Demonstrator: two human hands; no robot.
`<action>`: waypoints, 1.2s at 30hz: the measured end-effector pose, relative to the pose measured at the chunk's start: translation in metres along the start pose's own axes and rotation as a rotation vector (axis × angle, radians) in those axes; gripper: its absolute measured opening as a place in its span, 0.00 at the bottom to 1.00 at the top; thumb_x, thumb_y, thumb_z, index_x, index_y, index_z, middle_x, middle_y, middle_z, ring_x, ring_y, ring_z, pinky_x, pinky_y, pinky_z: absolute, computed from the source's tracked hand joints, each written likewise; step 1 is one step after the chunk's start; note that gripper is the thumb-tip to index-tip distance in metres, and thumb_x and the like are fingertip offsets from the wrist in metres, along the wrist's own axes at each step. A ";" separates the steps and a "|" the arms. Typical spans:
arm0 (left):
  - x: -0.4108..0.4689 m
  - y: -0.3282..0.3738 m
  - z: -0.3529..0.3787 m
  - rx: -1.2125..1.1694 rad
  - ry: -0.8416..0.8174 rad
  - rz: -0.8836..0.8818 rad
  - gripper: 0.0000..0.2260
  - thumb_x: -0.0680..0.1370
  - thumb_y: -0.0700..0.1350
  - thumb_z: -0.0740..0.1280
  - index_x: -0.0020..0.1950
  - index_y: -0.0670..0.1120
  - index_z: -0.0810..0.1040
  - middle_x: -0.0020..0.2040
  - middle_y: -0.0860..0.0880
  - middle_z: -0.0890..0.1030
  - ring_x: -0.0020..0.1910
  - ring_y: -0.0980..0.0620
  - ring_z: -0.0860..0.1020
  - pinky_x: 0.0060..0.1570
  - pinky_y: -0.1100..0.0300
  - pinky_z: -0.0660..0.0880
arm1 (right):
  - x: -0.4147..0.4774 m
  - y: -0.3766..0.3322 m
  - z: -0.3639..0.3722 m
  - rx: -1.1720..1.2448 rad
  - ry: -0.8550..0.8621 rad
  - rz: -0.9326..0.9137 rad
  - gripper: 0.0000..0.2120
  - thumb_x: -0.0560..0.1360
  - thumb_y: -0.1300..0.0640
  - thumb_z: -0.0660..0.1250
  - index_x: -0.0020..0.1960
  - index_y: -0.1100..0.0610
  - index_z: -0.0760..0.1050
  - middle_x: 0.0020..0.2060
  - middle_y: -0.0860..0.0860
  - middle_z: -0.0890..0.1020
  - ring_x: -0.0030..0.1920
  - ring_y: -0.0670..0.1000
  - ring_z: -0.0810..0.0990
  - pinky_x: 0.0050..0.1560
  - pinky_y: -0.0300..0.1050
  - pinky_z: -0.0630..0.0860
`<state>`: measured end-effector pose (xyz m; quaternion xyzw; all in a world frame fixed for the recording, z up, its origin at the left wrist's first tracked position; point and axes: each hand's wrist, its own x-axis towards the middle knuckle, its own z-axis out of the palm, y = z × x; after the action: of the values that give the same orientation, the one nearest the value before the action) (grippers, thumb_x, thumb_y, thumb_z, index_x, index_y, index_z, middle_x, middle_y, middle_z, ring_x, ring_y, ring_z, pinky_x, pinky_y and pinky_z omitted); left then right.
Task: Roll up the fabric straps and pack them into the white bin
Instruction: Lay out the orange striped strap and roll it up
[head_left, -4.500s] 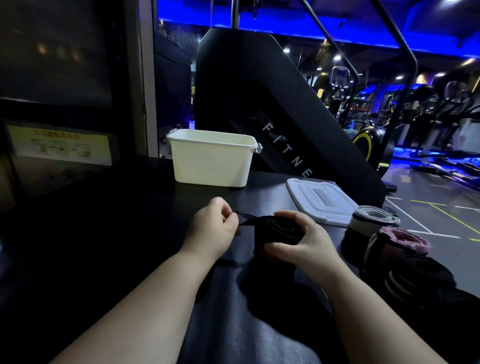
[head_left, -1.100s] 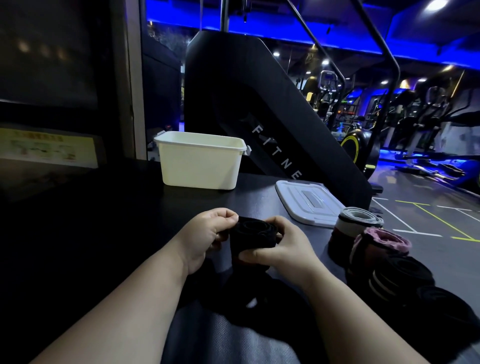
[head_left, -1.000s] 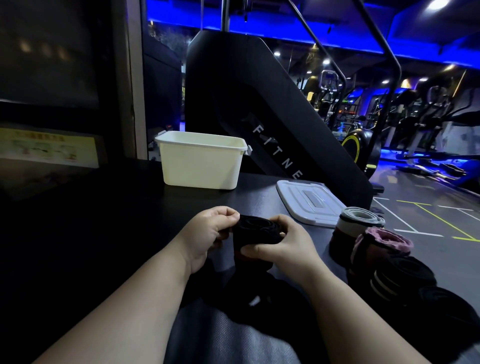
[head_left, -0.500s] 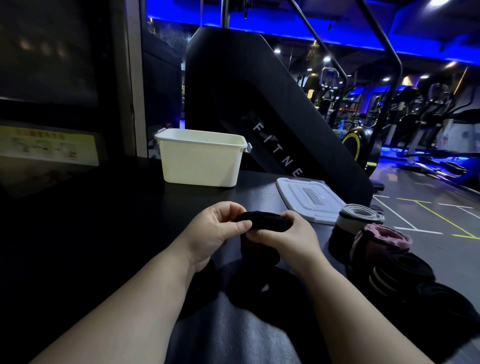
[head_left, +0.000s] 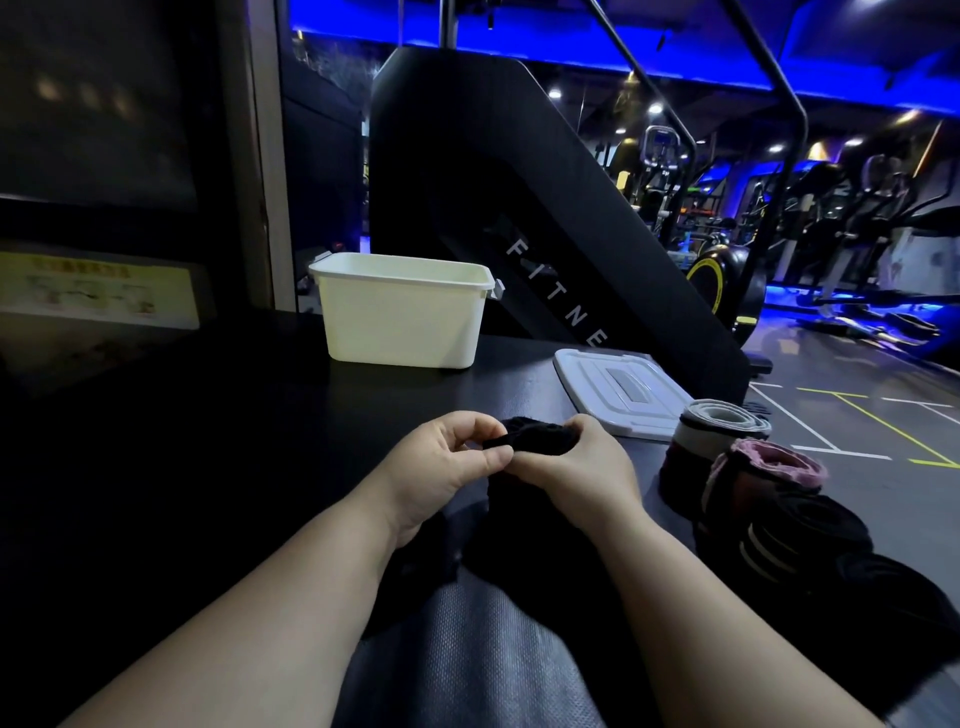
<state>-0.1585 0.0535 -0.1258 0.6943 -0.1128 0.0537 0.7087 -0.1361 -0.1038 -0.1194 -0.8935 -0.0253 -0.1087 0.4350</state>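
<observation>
- Head view, writing: the black machine (head_left: 519, 182) behind the desk (head_left: 208, 441) carries the white letters "F I T N E" down its sloped side. The desk edge cuts off the rest of the word.
- Head view, writing: a yellowish label (head_left: 98, 291) sits on the left wall. Its print is too blurred for me to read.
- Left grip (head_left: 447, 462): clenched on the black strap roll (head_left: 540, 439), with thumb and fingers pinching its near end.
- Right grip (head_left: 576, 467): fingers curled round the same roll from the right, grasping it.
- Task item: the roll is held between both grips, just above the desk. Dark fabric hangs below it; I cannot tell where it ends.
- White bin (head_left: 400, 322): upright and open-topped at the far edge of the desk, well apart from the grips, with bare desk between.
- Lid (head_left: 618, 389): lies flat to the right of the bin, near the right desk edge.
- Finished rolls: a grey-topped roll (head_left: 722, 421), a pink-topped roll (head_left: 774, 462) and black rolls (head_left: 810, 530) line the right edge, beside my right forearm.
- Beyond that edge is the gym floor (head_left: 883, 426), marked with white and yellow lines.
</observation>
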 end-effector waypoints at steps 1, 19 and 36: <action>0.001 -0.001 -0.001 0.015 -0.003 0.004 0.06 0.76 0.34 0.68 0.44 0.45 0.78 0.36 0.53 0.76 0.31 0.66 0.73 0.31 0.75 0.67 | 0.000 0.001 0.001 -0.019 -0.018 -0.010 0.25 0.58 0.38 0.78 0.44 0.49 0.70 0.39 0.43 0.80 0.40 0.40 0.78 0.38 0.41 0.72; 0.012 -0.010 -0.013 0.055 0.023 0.004 0.04 0.78 0.37 0.67 0.45 0.45 0.75 0.38 0.52 0.75 0.30 0.67 0.72 0.32 0.75 0.67 | 0.002 0.023 0.002 0.669 -0.449 -0.069 0.12 0.78 0.60 0.65 0.61 0.56 0.76 0.52 0.54 0.84 0.52 0.51 0.83 0.56 0.46 0.77; 0.015 -0.015 -0.004 -0.012 0.115 0.156 0.08 0.76 0.33 0.68 0.45 0.45 0.77 0.40 0.51 0.78 0.42 0.56 0.75 0.48 0.65 0.73 | 0.009 0.017 0.025 0.668 -0.154 -0.053 0.11 0.70 0.53 0.75 0.49 0.58 0.81 0.43 0.59 0.85 0.47 0.60 0.84 0.46 0.57 0.82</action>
<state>-0.1400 0.0560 -0.1373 0.6751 -0.1261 0.1478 0.7117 -0.1207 -0.0951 -0.1459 -0.7064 -0.1155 -0.0379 0.6973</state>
